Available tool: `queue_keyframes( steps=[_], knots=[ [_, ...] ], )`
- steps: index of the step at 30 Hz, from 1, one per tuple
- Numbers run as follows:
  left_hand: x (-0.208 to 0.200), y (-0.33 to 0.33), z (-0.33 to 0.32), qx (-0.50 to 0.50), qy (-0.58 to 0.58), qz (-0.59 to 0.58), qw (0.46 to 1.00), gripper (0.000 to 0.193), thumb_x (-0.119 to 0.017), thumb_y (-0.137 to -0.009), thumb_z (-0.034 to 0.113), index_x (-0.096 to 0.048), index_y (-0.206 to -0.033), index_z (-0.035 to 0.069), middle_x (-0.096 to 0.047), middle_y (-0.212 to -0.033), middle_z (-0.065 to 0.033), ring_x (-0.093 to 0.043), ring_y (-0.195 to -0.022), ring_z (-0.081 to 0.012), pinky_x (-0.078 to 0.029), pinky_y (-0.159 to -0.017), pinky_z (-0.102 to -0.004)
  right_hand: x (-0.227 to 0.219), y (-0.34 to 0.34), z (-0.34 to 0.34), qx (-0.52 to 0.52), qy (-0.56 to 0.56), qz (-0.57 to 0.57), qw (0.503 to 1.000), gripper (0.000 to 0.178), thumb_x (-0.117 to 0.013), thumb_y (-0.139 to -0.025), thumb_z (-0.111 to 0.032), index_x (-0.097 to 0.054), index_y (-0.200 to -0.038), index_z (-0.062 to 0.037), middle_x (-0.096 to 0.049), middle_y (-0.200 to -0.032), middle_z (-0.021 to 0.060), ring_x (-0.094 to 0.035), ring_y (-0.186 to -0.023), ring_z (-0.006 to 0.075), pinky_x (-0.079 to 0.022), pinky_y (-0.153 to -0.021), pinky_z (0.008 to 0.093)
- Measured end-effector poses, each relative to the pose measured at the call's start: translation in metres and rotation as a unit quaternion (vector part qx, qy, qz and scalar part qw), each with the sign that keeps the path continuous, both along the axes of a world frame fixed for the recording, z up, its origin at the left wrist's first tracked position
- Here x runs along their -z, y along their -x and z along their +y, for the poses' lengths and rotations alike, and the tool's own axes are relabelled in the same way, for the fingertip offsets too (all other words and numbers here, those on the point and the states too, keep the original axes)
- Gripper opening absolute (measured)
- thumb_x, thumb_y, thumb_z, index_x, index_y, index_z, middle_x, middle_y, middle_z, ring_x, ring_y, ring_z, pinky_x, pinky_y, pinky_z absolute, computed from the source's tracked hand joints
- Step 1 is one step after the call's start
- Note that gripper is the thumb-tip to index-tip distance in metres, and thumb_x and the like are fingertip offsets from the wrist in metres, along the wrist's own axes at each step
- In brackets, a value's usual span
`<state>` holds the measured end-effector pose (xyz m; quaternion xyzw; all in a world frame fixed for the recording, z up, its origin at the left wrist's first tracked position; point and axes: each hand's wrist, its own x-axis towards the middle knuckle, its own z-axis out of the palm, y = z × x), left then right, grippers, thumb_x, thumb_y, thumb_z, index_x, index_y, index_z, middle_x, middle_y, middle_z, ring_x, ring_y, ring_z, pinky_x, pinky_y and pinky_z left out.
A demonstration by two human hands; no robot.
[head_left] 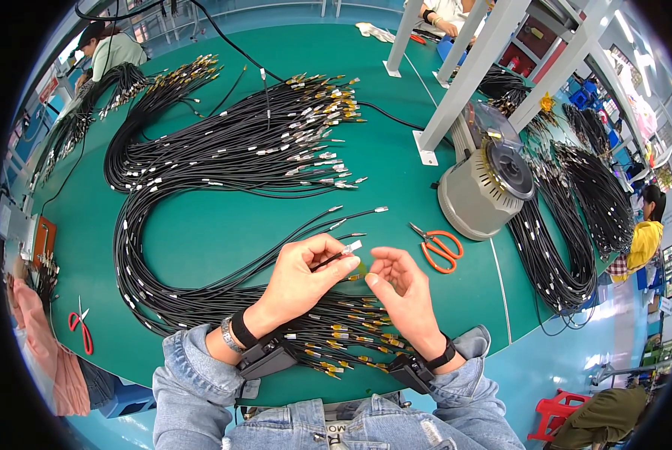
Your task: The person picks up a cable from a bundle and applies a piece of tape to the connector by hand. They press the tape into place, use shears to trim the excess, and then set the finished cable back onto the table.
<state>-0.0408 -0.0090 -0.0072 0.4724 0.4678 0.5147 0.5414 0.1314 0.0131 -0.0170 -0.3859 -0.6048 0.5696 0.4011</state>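
Note:
Between thumb and fingers, my left hand [300, 274] pinches a black cable, and the cable's white end piece [352, 247] sticks out past the fingertips. Close to its right, my right hand [405, 292] is half curled, its thumb apart from the fingers and nothing visible in it. Below both hands lies a bundle of black cables [152, 262] with white and yellow ends, curving round to the left. A few separate cable ends [381, 210] point right, just beyond my left hand.
Orange-handled scissors [442, 251] lie right of my hands, by a grey round machine [475, 195]. Metal posts [471, 75] rise from the green table [238, 52]. More cable bundles [231, 135] lie at the back and right. Red scissors [81, 330] rest at left. People sit around.

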Motion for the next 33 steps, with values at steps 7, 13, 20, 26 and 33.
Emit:
queue_keyframes(
  steps=[7, 13, 20, 26, 33],
  knots=[
    [0.005, -0.002, 0.0, 0.003, 0.0, -0.005, 1.0, 0.009, -0.065, -0.083, 0.008, -0.06, -0.086, 0.0, -0.059, -0.077, 0.0019, -0.051, -0.069, -0.0019, -0.043, -0.061, -0.018, 0.0, 0.002, 0.0, 0.007, -0.04, 0.089, 0.995, 0.015, -0.064, -0.079, -0.005, -0.059, -0.092, 0.0004, -0.053, -0.1, 0.0065, -0.052, -0.087, 0.0136, -0.042, -0.079, 0.0264],
    [0.002, -0.009, -0.001, -0.007, -0.021, -0.007, 1.0, 0.007, -0.062, -0.084, 0.006, -0.061, -0.088, 0.0, -0.061, -0.079, 0.0, -0.055, -0.073, -0.0036, -0.045, -0.064, -0.0186, 0.008, -0.002, 0.005, -0.016, -0.056, 0.03, 0.998, 0.011, -0.063, -0.081, -0.004, -0.058, -0.088, 0.0024, -0.054, -0.095, 0.0062, -0.052, -0.087, 0.0133, -0.043, -0.08, 0.0254],
    [0.013, -0.013, -0.005, -0.083, -0.135, 0.12, 0.98, 0.015, -0.064, -0.082, 0.004, -0.06, -0.095, 0.0, -0.064, -0.079, -0.0049, -0.057, -0.063, -0.0071, -0.045, -0.055, -0.0215, 0.004, -0.001, -0.001, 0.021, -0.023, 0.079, 0.996, 0.007, -0.062, -0.082, -0.001, -0.058, -0.086, 0.0026, -0.054, -0.09, 0.0045, -0.051, -0.081, 0.0111, -0.042, -0.076, 0.0236],
    [0.019, -0.017, -0.007, -0.149, -0.301, 0.293, 0.895, 0.024, -0.069, -0.075, 0.002, -0.06, -0.097, 0.003, -0.064, -0.075, -0.0072, -0.058, -0.053, -0.0148, -0.046, -0.047, -0.0248, 0.003, 0.004, -0.004, 0.044, 0.021, 0.093, 0.994, 0.006, -0.062, -0.082, -0.001, -0.059, -0.085, 0.0029, -0.055, -0.083, 0.0026, -0.049, -0.076, 0.0084, -0.04, -0.07, 0.0221],
    [0.021, -0.019, -0.007, -0.165, -0.335, 0.321, 0.87, 0.025, -0.071, -0.073, 0.002, -0.06, -0.096, 0.005, -0.063, -0.07, -0.006, -0.059, -0.054, -0.0172, -0.045, -0.047, -0.0263, 0.004, 0.007, -0.005, 0.05, 0.032, 0.091, 0.994, 0.005, -0.062, -0.082, -0.001, -0.059, -0.084, 0.003, -0.055, -0.08, 0.0017, -0.049, -0.073, 0.0074, -0.04, -0.068, 0.0213]
  ],
)
